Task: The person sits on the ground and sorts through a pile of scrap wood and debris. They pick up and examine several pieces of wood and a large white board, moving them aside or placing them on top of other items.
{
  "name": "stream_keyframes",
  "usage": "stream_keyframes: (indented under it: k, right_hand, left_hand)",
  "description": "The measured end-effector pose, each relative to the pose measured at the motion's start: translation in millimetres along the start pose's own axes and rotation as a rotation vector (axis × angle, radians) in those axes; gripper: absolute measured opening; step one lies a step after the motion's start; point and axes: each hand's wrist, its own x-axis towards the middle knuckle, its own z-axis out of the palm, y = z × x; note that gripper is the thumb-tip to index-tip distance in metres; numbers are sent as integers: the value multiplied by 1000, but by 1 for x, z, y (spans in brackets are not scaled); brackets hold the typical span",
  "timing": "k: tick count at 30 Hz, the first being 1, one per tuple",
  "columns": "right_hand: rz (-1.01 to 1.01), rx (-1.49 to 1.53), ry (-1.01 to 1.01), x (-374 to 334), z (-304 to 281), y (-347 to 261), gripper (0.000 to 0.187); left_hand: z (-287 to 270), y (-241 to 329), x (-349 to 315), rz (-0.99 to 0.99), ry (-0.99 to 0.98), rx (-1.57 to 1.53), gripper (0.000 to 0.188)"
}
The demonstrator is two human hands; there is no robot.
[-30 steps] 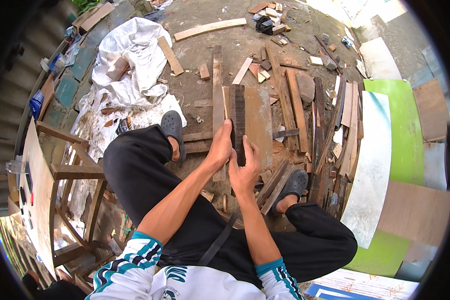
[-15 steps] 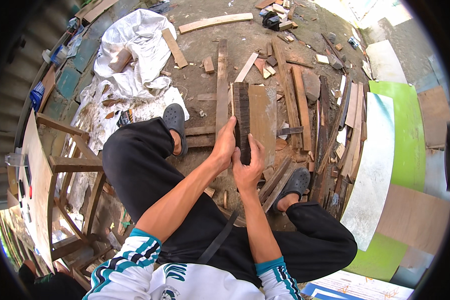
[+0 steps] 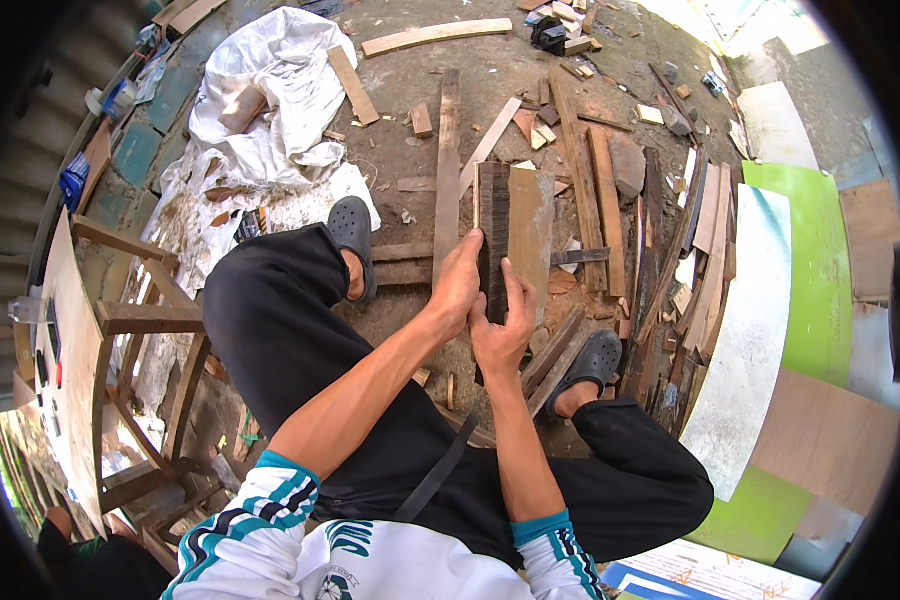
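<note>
Between my knees I hold up a dark, ridged strip of wood (image 3: pixel 492 215), its length pointing away from me. Along its left side is my left hand (image 3: pixel 457 280), closed on the edge. My right hand (image 3: pixel 503 330) grips the near right part, thumb against the strip and index finger stretched along it. Some fingers of both hands are hidden by the wood. A wider brown board (image 3: pixel 532 225) shows just right of the strip; I cannot tell whether the two touch. Left of my hands, a long plank (image 3: pixel 448 150) lies on the ground.
Several planks (image 3: pixel 578 175) and offcuts litter the ground ahead and to the right. A white sack (image 3: pixel 270 110) lies at the far left. Nearer left stands a wooden frame (image 3: pixel 150 318) with a pale panel (image 3: pixel 70 370). White and green sheets (image 3: pixel 745 340) line the right.
The dark strip has shifted slightly right and covers more of the brown board. My right index finger reaches a little farther up along it. My left hand keeps its hold.
</note>
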Motion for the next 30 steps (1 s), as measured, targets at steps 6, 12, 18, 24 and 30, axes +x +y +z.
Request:
stream_keyframes:
  k: [6, 12, 18, 24, 30]
  right_hand:
    - [-19, 0, -6, 0, -1, 3, 58]
    - [-52, -17, 1, -1, 0, 9, 58]
    - [-42, -11, 0, -1, 0, 6, 56]
    - [-20, 7, -13, -1, -1, 4, 56]
    - [-56, 2, -7, 1, -2, 8, 56]
  left_hand:
    - [-2, -6, 5, 13, 35, 34, 46]
    - [-1, -5, 2, 10, 43, 35, 48]
    - [-1, -5, 0, 16, 42, 39, 48]
    - [-2, -7, 0, 29, 24, 24, 47]
    - [0, -1, -2, -9, 5, -14, 45]
